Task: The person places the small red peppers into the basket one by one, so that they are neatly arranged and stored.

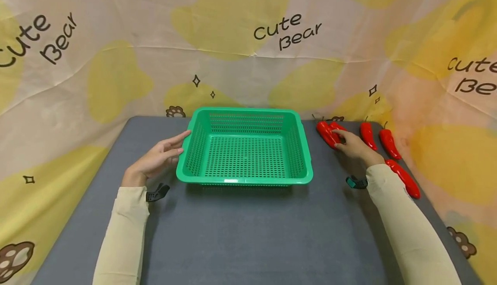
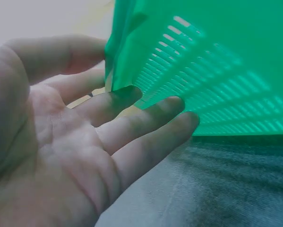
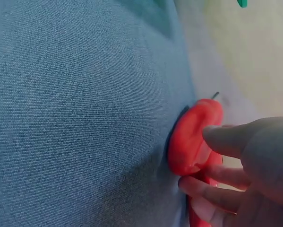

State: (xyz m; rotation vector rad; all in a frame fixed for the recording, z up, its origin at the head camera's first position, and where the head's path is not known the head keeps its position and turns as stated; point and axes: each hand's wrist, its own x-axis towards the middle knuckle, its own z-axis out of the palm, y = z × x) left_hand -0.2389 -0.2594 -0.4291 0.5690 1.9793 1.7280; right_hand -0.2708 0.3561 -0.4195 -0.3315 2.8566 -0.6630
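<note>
A green plastic basket [image 1: 244,181] with slotted walls and floor stands on the grey cloth-covered table. At its left side my left hand [image 1: 161,158] touches the rim and outer wall, fingers mostly straight. The left wrist view shows the thumb at the rim edge and several fingertips against the basket wall [image 2: 245,71]. To the right of the basket, my right hand [image 1: 355,147] pinches a glossy red chili pepper [image 1: 325,132] between thumb and fingers. This pepper [image 3: 193,137] lies close to the cloth. Another red pepper [image 1: 336,126] sits right behind it, partly hidden by the hand.
More red peppers lie farther right: one upright-looking pepper [image 1: 366,134], one beside it [image 1: 389,144], and one by the right sleeve [image 1: 405,180]. A patterned curtain [image 1: 248,78] rises behind the table [image 1: 248,233] and along both sides.
</note>
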